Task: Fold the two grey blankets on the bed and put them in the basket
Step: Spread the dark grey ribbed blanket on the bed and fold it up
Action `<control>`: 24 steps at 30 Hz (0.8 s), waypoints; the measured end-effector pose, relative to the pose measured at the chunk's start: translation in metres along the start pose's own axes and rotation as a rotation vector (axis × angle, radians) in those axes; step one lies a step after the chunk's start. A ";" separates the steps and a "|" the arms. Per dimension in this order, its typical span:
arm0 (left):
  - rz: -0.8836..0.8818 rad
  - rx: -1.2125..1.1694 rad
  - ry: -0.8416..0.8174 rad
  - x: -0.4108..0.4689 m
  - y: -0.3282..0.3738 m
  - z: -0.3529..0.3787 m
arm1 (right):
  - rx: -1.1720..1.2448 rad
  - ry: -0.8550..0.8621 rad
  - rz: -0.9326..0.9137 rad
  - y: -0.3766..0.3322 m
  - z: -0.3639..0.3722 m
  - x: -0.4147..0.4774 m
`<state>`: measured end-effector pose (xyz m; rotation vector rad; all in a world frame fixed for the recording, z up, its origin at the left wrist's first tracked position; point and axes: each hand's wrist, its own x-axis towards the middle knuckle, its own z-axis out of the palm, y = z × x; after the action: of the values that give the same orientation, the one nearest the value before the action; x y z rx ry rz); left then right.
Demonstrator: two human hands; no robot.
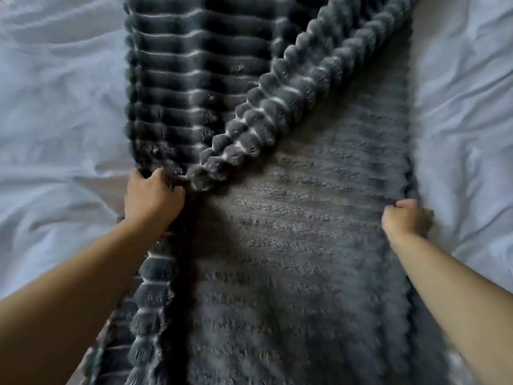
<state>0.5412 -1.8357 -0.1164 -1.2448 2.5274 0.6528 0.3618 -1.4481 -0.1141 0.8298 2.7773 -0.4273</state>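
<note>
A dark grey blanket (305,245) lies lengthwise down the middle of the bed, ribbed and plush on one side, flatter fleece on the other. Its upper part is folded diagonally, so a thick ribbed edge (277,101) runs from upper right down to the left. My left hand (152,198) grips the blanket's left edge where that diagonal fold ends. My right hand (406,220) grips the right edge of the blanket, fingers curled round the fabric. Only one blanket can be made out, and no basket is in view.
The bed is covered by a rumpled white sheet (55,107) that shows on both sides of the blanket, with the right stretch of sheet (466,120) equally creased. Both my forearms reach in from the bottom corners.
</note>
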 end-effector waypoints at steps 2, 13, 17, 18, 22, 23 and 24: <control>-0.055 0.001 0.041 0.004 -0.004 0.004 | 0.005 0.049 0.117 0.015 -0.009 0.020; -0.007 -0.462 0.032 -0.054 0.021 -0.029 | 0.531 -0.398 0.023 0.015 -0.049 -0.030; 0.211 -0.091 -0.060 -0.100 0.026 -0.082 | 0.543 -0.413 0.005 0.022 -0.102 -0.062; 0.218 -0.065 -0.033 -0.110 0.025 -0.094 | 0.519 -0.379 -0.021 0.026 -0.119 -0.071; 0.115 -0.186 0.120 -0.147 0.011 -0.137 | 0.355 -0.179 -0.150 0.054 -0.182 -0.100; 0.098 -0.239 0.136 -0.154 0.006 -0.141 | 0.285 -0.130 -0.199 0.064 -0.193 -0.106; 0.098 -0.288 0.144 -0.162 0.002 -0.144 | 0.225 -0.092 -0.254 0.076 -0.203 -0.113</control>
<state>0.6344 -1.7951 0.0756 -1.3062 2.6985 1.0138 0.4733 -1.3767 0.0915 0.4843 2.7903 -0.8134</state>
